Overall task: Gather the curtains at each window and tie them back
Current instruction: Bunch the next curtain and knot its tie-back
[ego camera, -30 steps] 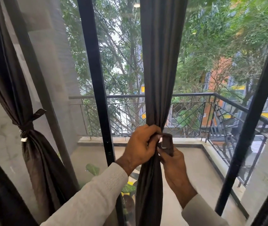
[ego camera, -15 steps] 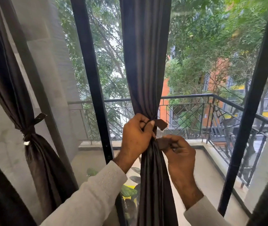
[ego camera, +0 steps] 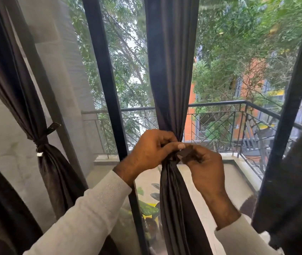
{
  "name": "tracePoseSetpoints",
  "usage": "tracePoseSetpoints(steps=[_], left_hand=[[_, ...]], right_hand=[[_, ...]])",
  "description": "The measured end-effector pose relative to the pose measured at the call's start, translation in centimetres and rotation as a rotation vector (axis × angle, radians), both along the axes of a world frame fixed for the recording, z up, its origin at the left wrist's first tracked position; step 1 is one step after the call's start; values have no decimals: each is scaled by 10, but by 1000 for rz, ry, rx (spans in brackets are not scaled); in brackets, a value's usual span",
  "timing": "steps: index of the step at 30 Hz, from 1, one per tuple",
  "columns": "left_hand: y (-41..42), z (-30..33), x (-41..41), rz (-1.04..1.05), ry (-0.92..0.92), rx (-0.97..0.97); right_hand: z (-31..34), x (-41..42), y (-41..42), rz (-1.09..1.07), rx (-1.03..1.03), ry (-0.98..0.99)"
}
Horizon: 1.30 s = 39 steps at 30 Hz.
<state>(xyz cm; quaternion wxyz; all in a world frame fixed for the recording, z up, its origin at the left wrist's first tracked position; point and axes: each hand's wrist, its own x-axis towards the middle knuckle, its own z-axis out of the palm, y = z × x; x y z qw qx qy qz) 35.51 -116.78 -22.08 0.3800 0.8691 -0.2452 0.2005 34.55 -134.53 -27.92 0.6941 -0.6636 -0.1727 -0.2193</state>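
Observation:
A dark grey curtain hangs in the middle of the window, bunched into a narrow waist at hand height. My left hand is closed around that waist, thumb pressing on the dark tie-back strap. My right hand pinches the strap's free end just right of the curtain. Both hands touch at the waist. To the left, another dark curtain is cinched by its own tie-back with a strap end sticking out.
Black window frame bars stand left and right of the middle curtain. More dark curtain fabric hangs at the right edge. Behind the glass lie a balcony with a metal railing, potted leaves and trees.
My right hand has risen and closed in on my left hand at the curtain's waist, bringing the strap end up with it. My left hand keeps its grip.

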Motion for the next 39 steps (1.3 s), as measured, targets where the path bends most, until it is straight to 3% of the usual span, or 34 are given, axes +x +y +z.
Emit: tracePoseSetpoints(steps=[4,7,10,12,15,18,25,30,32,34,39], left_hand=[[10,2,-8,-141,-4,100],[5,-8,-14,-27,-234,234],[-4,-18,-19,101,-420,227],[-1,-23,-18,96,-528,276],[6,-27,-13,88,-672,500],[11,-30,-10,73,-706,520],[13,-27,-7,85,-653,483],[13,-29,3,-204,-142,41],[17,-28,4,-300,38,-50],[22,-28,4,-339,63,-24],[26,-31,4,-264,-90,64]], right_hand=[[0,10,-7,11,32,39],[0,16,-9,-24,-8,16],[5,14,-10,8,-46,29],[8,12,-13,41,-93,29],[11,14,-18,74,-204,5],[13,14,-23,132,-253,-19],[11,13,-30,247,-313,-21],[7,24,-26,196,-253,19],[6,24,-22,206,-279,9],[7,26,-18,218,-264,29],[11,33,-9,348,-127,164]])
